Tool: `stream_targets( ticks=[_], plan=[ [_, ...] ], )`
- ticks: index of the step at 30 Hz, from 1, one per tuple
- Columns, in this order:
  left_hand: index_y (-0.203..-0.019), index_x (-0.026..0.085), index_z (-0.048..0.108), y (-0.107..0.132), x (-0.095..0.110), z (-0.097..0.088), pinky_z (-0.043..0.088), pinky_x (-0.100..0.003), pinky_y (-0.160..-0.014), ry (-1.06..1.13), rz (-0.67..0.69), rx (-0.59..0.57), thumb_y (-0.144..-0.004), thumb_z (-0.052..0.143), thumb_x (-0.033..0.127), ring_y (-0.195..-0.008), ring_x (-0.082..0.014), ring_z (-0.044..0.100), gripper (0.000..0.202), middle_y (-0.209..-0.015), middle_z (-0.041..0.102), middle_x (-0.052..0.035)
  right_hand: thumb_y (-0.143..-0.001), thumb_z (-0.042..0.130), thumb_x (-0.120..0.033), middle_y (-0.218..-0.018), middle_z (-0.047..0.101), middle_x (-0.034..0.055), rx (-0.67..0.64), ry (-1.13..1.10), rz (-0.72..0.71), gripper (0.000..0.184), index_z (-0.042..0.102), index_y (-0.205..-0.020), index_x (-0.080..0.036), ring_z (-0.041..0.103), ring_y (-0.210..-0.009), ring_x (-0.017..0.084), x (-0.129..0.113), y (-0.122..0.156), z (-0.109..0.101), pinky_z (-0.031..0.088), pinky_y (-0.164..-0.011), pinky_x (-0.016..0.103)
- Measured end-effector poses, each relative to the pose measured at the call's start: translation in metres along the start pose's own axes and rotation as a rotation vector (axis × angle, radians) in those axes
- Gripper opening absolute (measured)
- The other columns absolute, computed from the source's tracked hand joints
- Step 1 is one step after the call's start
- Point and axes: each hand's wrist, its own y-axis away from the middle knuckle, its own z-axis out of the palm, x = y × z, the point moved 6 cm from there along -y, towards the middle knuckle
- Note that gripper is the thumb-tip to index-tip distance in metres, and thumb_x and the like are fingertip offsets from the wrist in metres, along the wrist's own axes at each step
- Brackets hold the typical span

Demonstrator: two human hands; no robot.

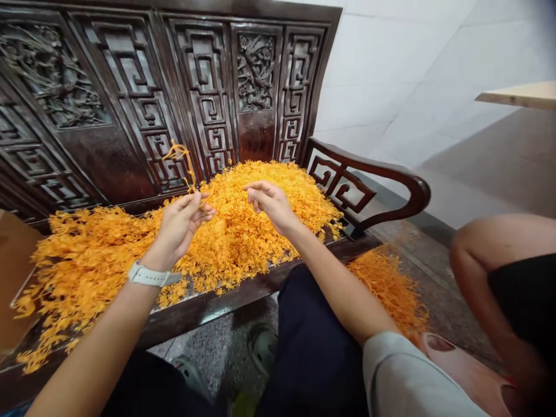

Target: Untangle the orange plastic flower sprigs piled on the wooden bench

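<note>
My left hand (181, 223), with a pale watch strap on its wrist, pinches a thin orange stringy piece (189, 165). The piece rises above the fingertips and splits into slender branches at its top. My right hand (273, 205) hovers to the right, apart from the left, its fingers bent close together. Whether a small thing sits between those fingertips I cannot make out. Below and behind both hands, a large heap of orange branching pieces (230, 249) covers much of the wooden bench seat (208, 313).
A carved dark bench back (256, 136) rises behind the heap, with a curved armrest (391, 179) at right. Long orange strands (391, 289) lie on the floor. Another person's bent leg (482, 255) is at right. A cardboard box (15, 278) stands at left.
</note>
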Motion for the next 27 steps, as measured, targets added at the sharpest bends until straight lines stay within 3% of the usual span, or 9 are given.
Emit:
stream_targets(
  ticks=[3, 5, 9, 12, 15, 20, 24, 27],
  plan=[
    [-0.112, 0.018, 0.076, -0.002, 0.007, 0.022, 0.062, -0.034, -0.096, 0.034, 0.063, -0.063, -0.09, 0.081, 0.038, -0.097, -0.0179, 0.076, 0.031, -0.1, 0.078, -0.0091, -0.09, 0.076, -0.046, -0.098, 0.065, 0.0028, -0.123, 0.189, -0.141, 0.031, 0.071, -0.11, -0.024, 0.055, -0.082, 0.015, -0.005, 0.008, 0.025, 0.045, -0.073, 0.03],
    [-0.117, 0.019, 0.076, -0.002, 0.014, 0.03, 0.061, -0.036, -0.103, 0.044, 0.118, -0.076, -0.087, 0.082, 0.031, -0.108, -0.0197, 0.076, 0.032, -0.111, 0.079, -0.0099, -0.089, 0.078, -0.046, -0.097, 0.063, 0.0012, -0.182, 0.269, -0.19, 0.034, 0.069, -0.112, -0.024, 0.054, -0.082, 0.014, -0.005, 0.013, 0.038, 0.045, -0.076, 0.031],
    [-0.126, 0.024, 0.074, 0.0, 0.028, 0.036, 0.06, -0.036, -0.104, -0.022, 0.25, -0.087, -0.086, 0.082, 0.029, -0.12, -0.0227, 0.072, 0.041, -0.127, 0.076, -0.0096, -0.093, 0.074, -0.05, -0.076, 0.05, -0.0032, -0.131, 0.296, -0.244, 0.032, 0.061, -0.084, -0.022, 0.045, -0.07, 0.013, -0.003, 0.017, 0.043, 0.039, -0.068, 0.03],
    [-0.134, 0.027, 0.07, 0.001, 0.026, 0.041, 0.06, -0.035, -0.1, -0.089, 0.284, -0.131, -0.085, 0.084, 0.033, -0.12, -0.023, 0.071, 0.051, -0.128, 0.075, -0.0095, -0.099, 0.065, -0.052, -0.074, 0.054, -0.0011, -0.088, 0.263, -0.236, 0.04, 0.058, -0.075, -0.021, 0.05, -0.072, 0.013, -0.001, 0.017, 0.041, 0.041, -0.071, 0.032],
    [-0.13, 0.026, 0.071, 0.001, 0.014, 0.045, 0.06, -0.031, -0.09, -0.115, 0.24, -0.157, -0.084, 0.086, 0.036, -0.106, -0.0202, 0.073, 0.05, -0.114, 0.078, -0.0086, -0.097, 0.066, -0.052, -0.079, 0.059, 0.0002, -0.038, 0.198, -0.224, 0.034, 0.06, -0.084, -0.022, 0.056, -0.075, 0.014, 0.002, 0.015, 0.039, 0.044, -0.072, 0.032],
    [-0.09, 0.02, 0.072, -0.002, 0.002, 0.033, 0.054, -0.02, -0.072, 0.048, 0.23, 0.015, -0.078, 0.091, 0.033, -0.076, -0.0104, 0.066, 0.027, -0.082, 0.073, -0.0019, -0.092, 0.07, -0.055, -0.085, 0.058, 0.0001, 0.171, 0.163, -0.267, 0.032, 0.058, -0.096, -0.026, 0.054, -0.074, 0.015, 0.003, 0.009, 0.028, 0.047, -0.067, 0.031],
    [-0.09, 0.021, 0.063, -0.005, -0.006, 0.025, 0.055, -0.02, -0.068, 0.223, 0.087, 0.067, -0.084, 0.085, 0.026, -0.078, -0.0125, 0.072, 0.024, -0.093, 0.076, -0.0036, -0.097, 0.068, -0.045, -0.088, 0.056, 0.0021, 0.272, 0.311, -0.46, 0.02, 0.064, -0.093, -0.026, 0.054, -0.081, 0.017, -0.014, 0.017, 0.022, 0.048, -0.073, 0.033],
    [-0.086, 0.021, 0.052, -0.006, -0.012, 0.026, 0.057, -0.022, -0.067, 0.354, -0.09, 0.087, -0.086, 0.077, 0.016, -0.083, -0.0157, 0.076, 0.025, -0.105, 0.079, -0.0064, -0.099, 0.068, -0.031, -0.095, 0.06, 0.0038, 0.204, 0.526, -0.739, 0.005, 0.071, -0.099, -0.026, 0.056, -0.091, 0.018, -0.03, 0.035, 0.037, 0.048, -0.082, 0.036]
  ],
)
